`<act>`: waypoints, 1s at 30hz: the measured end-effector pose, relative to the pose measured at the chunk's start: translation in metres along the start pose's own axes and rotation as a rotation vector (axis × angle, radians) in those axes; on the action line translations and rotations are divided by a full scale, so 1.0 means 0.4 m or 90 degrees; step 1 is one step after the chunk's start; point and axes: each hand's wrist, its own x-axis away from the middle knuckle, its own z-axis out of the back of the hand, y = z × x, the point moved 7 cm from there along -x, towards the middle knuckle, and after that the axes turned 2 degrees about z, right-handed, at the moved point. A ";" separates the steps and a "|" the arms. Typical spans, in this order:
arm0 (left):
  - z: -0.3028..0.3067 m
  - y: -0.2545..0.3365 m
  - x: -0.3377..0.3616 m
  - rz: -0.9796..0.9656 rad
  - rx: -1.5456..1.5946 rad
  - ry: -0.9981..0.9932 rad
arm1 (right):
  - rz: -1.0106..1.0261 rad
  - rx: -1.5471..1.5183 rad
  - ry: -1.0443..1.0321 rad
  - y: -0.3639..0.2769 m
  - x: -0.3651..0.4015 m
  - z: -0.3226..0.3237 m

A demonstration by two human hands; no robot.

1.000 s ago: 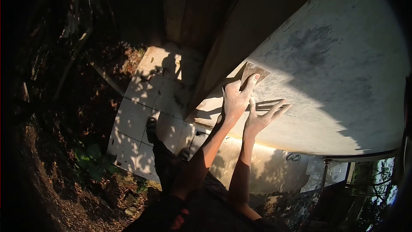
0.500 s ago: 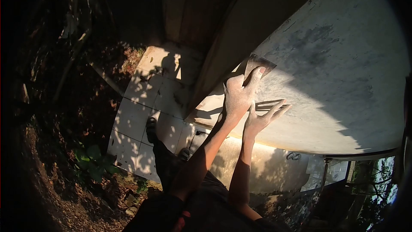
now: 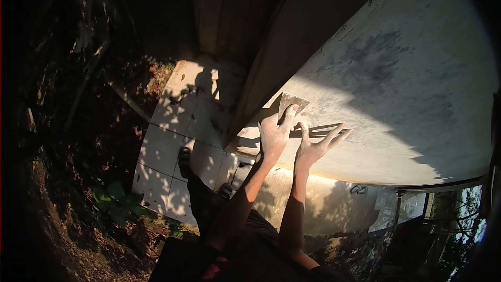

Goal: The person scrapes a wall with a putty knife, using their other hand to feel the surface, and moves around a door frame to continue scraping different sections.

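Dust covers my left hand [image 3: 275, 134], which grips a flat metal scraper blade [image 3: 293, 103] with the thumb along it. The blade lies against the pale, grey-stained wall [image 3: 365, 99] near its left edge. Just to the right, my right hand [image 3: 310, 151] is held close to the sunlit lower part of the wall, fingers spread and holding nothing. Thin finger shadows fall beside it. Whether its fingertips touch the surface is hard to tell.
White floor tiles [image 3: 162, 141] with dappled light lie at the left, with my foot [image 3: 184, 156] on them. Leaf litter and a green plant [image 3: 112, 198] are further left. A dark projecting wall edge [image 3: 266, 78] rises beside the blade.
My left hand and the scraper have moved down and to the left along the wall, opening a gap between the hands. My right hand has barely moved.
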 end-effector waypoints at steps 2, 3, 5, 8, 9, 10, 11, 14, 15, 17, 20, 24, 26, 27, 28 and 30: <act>0.036 -0.181 0.042 0.138 -0.079 -0.001 | -0.003 0.005 0.002 0.003 0.006 0.002; 0.040 -0.174 0.042 0.127 -0.111 -0.007 | -0.002 0.009 0.000 0.005 0.006 0.003; 0.024 -0.158 0.038 0.113 -0.118 -0.021 | 0.000 0.015 0.001 0.005 0.000 0.007; -0.057 -0.028 -0.001 0.007 -0.104 -0.029 | -0.039 0.022 0.025 0.011 -0.014 0.031; -0.081 0.019 -0.009 -0.012 -0.055 -0.036 | -0.054 0.022 0.025 0.025 -0.019 0.039; -0.094 0.072 -0.010 -0.029 -0.006 -0.045 | -0.069 0.024 0.026 0.033 -0.023 0.047; -0.087 0.082 -0.003 -0.010 0.037 -0.057 | -0.101 0.018 0.020 0.042 -0.026 0.052; -0.017 -0.118 0.048 0.066 -0.034 0.017 | -0.087 0.037 0.019 0.052 -0.035 0.063; -0.001 -0.133 0.049 0.099 -0.100 0.004 | -0.094 0.046 0.015 0.051 -0.039 0.066; -0.002 -0.158 0.060 0.157 -0.106 -0.005 | -0.096 0.042 0.019 0.054 -0.042 0.071; -0.070 0.026 0.031 0.018 -0.038 -0.025 | -0.112 0.031 0.019 0.051 -0.046 0.084; -0.119 0.059 0.003 -0.016 -0.034 -0.070 | -0.135 0.016 0.014 0.063 -0.055 0.098; -0.057 -0.047 0.037 0.029 -0.035 -0.013 | -0.137 0.023 0.019 0.068 -0.057 0.092; -0.028 -0.166 0.061 0.070 -0.065 -0.004 | -0.141 0.038 0.017 0.074 -0.051 0.095; -0.007 -0.256 0.077 0.114 -0.095 0.005 | -0.143 0.038 0.016 0.077 -0.046 0.096; -0.007 -0.211 0.068 0.116 -0.096 -0.007 | -0.117 0.036 0.026 0.073 -0.052 0.095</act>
